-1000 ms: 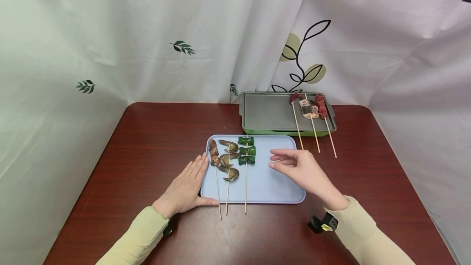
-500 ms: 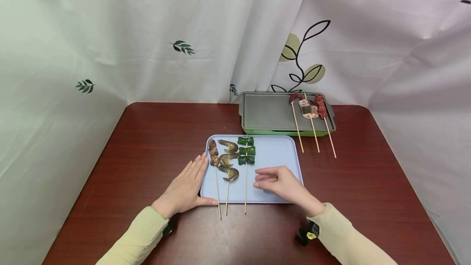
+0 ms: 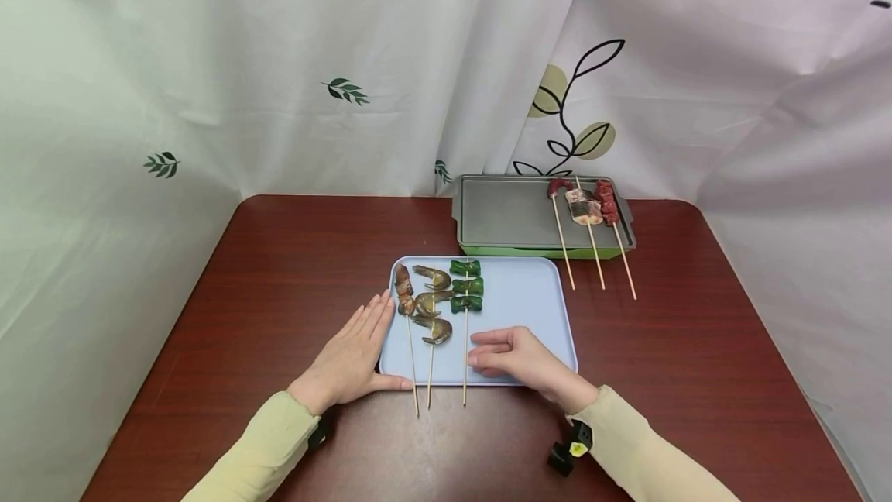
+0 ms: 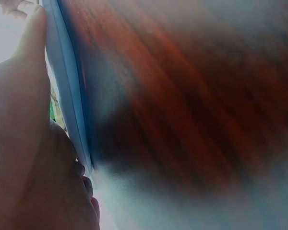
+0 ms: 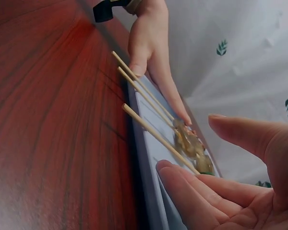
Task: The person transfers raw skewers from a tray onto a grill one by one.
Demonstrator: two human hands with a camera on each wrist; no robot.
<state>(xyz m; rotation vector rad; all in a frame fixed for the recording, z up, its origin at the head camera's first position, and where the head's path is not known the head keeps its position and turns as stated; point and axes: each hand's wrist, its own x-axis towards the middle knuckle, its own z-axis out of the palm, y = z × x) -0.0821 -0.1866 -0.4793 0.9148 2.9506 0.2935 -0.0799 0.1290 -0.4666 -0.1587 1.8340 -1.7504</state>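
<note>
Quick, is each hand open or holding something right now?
Left hand: open, straight fingers against the blue tray.
Right hand: open, holding nothing, near the skewer with green pieces.

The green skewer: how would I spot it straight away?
In the head view, find the pale blue tray on the reddish-brown table, just below the grey griddle. The green skewer lies rightmost of three on it, the only one with green pieces.
</note>
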